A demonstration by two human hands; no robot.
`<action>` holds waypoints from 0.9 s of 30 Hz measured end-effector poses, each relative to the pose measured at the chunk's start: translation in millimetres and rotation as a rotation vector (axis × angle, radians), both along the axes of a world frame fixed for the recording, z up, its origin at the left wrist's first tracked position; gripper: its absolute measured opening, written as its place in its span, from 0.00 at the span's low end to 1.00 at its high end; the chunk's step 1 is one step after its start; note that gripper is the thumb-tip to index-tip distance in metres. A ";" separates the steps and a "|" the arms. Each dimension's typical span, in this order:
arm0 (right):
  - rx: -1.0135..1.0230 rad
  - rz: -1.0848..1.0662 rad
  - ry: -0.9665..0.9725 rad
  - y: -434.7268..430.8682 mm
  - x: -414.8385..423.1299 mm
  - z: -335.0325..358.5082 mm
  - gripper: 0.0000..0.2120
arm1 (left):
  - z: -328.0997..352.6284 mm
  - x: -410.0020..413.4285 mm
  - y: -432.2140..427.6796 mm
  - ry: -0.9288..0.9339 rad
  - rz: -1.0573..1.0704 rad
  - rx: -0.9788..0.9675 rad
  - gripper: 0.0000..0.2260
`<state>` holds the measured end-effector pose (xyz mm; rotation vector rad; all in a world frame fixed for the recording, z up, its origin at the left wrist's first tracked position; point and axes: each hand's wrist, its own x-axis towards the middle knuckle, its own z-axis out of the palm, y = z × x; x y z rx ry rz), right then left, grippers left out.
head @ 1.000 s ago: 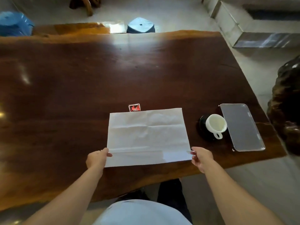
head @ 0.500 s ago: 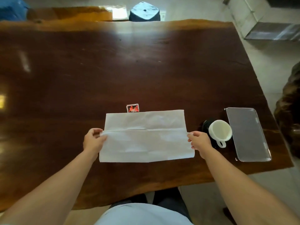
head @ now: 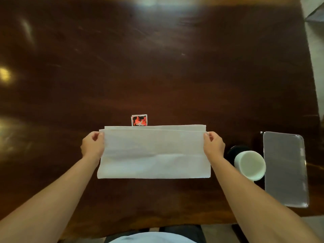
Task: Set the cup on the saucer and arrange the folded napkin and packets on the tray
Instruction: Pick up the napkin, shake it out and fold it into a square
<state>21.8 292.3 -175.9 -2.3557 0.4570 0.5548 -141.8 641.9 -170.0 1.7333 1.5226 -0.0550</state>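
A white paper napkin [head: 154, 153] lies folded in half on the dark wooden table [head: 157, 67]. My left hand [head: 93, 146] pinches its top left corner and my right hand [head: 213, 145] pinches its top right corner, holding the upper layer just short of the far edge. A red and black packet [head: 139, 120] peeks out behind the napkin's far edge. To the right, a white cup [head: 249, 164] sits on a black saucer [head: 235, 149]. A clear rectangular tray [head: 285, 168] lies right of the cup.
The table's near edge runs just below the napkin, and its right edge lies just beyond the tray. Pale floor shows at the far right. My lap is at the bottom of the view.
Both hands carried the napkin's near edge away from me and folded it over to the far edge. The view has come closer to the table.
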 end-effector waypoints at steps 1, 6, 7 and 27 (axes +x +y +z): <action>0.002 0.003 -0.019 2.1 2.0 -2.7 0.11 | -4.4 1.4 -1.3 0.013 -0.006 0.008 0.10; -0.034 0.039 -0.088 3.3 9.2 -17.0 0.13 | -19.9 5.1 -2.2 0.097 -0.045 0.061 0.12; -0.059 0.059 -0.091 3.1 10.9 -19.4 0.13 | -22.0 5.5 -2.7 0.098 -0.046 0.074 0.12; -0.145 0.081 -0.069 13.9 31.5 -23.3 0.18 | -21.4 -0.1 -1.8 -0.013 -0.114 0.131 0.12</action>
